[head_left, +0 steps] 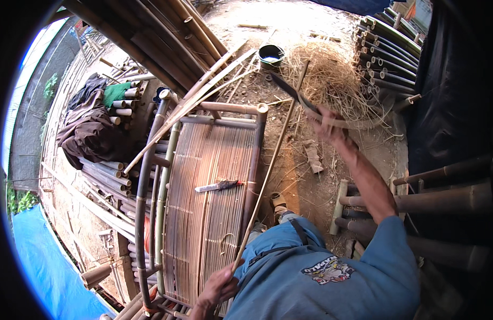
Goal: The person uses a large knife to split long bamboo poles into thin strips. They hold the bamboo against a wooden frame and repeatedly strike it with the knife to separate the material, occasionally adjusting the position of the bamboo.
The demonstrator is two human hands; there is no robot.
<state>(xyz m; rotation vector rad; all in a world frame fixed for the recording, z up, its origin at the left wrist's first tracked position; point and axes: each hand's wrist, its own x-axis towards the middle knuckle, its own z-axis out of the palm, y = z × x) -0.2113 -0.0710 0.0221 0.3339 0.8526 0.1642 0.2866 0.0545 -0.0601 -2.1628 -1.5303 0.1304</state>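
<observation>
My left hand (219, 286), low in the head view, is closed around the lower end of a long thin bamboo strip (268, 175). The strip slants away from me, up and to the right. My right hand (328, 126) grips a large dark-bladed knife (284, 86), its handle mostly hidden by the fingers. The blade crosses the strip near its far end; whether it cuts in, I cannot tell. A pale curl of shaving (358, 124) arcs out beside my right hand. Left of the strip stands a bamboo bench (204, 144) with a slatted top, where a smaller knife (217, 186) lies.
A dark bucket (271, 55) stands ahead, beside a heap of shavings (332, 69). Stacked bamboo poles (388, 50) are at far right, with more poles (166, 42) leaning at upper left. Dark cloth (92, 125) covers bamboo on the left. A low bamboo frame (340, 208) is at right.
</observation>
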